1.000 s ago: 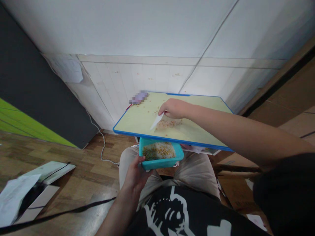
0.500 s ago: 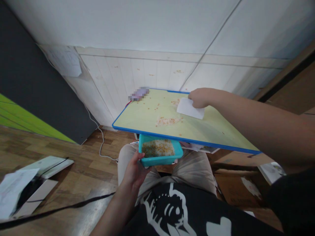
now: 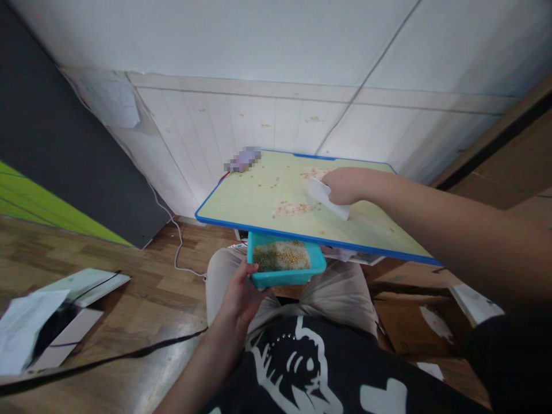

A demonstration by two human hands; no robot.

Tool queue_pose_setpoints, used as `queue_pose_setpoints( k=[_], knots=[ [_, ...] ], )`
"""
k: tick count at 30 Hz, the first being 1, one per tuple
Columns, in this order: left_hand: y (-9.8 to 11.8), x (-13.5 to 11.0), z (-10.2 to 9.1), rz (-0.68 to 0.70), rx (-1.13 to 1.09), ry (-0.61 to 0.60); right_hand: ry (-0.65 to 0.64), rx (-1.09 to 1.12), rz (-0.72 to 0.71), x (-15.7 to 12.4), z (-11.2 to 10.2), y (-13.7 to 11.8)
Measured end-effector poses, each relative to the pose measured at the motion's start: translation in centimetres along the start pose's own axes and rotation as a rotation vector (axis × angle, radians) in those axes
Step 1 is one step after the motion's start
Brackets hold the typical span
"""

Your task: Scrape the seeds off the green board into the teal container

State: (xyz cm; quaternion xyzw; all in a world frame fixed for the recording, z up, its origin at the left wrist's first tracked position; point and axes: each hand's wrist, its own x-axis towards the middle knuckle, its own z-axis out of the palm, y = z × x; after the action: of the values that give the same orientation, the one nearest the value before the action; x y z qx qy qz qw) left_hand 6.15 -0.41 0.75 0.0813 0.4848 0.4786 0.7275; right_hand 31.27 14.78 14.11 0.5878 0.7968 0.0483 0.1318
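My left hand (image 3: 244,290) grips the near left corner of a turquoise plastic tub (image 3: 287,280), thumb on its rim. The tub holds mixed yellow and white grains (image 3: 282,256) and sits above my lap, just under the front edge of a pale yellow tabletop (image 3: 250,201) with a blue rim. My right hand (image 3: 342,185) is closed on a white card (image 3: 334,201), tilted with its lower edge at the tabletop. Left of the card lies a patch of spilled grains (image 3: 294,209). A second patch of grains (image 3: 314,173) lies farther back, partly hidden by my right hand.
A blurred-out object (image 3: 244,160) with a red cord lies at the table's back left corner. Behind stands a white panelled wall (image 3: 241,123). Cardboard boxes (image 3: 409,328) are under the table at right. Papers and a white box (image 3: 71,339) lie on the wooden floor at left.
My right hand has moved the card slightly nearer to me and turned it more edge-on. The tub in my left hand has shifted a little to the right.
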Motion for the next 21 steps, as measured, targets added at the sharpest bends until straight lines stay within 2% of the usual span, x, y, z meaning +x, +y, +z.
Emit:
queue_pose_setpoints(
  k=[3, 8, 21],
  knots=[
    [-0.2, 0.0, 0.1, 0.004, -0.014, -0.035, -0.138, -0.013, 0.016, -1.1, -0.8, -0.9],
    [-0.5, 0.2, -0.1, 0.013, -0.011, -0.049, -0.125, -0.021, -0.033, -2.5, -1.5, -1.7],
    [-0.2, -0.2, 0.5, 0.012, 0.004, -0.036, -0.081, 0.017, -0.139, -5.0, -1.5, -3.5]
  ],
)
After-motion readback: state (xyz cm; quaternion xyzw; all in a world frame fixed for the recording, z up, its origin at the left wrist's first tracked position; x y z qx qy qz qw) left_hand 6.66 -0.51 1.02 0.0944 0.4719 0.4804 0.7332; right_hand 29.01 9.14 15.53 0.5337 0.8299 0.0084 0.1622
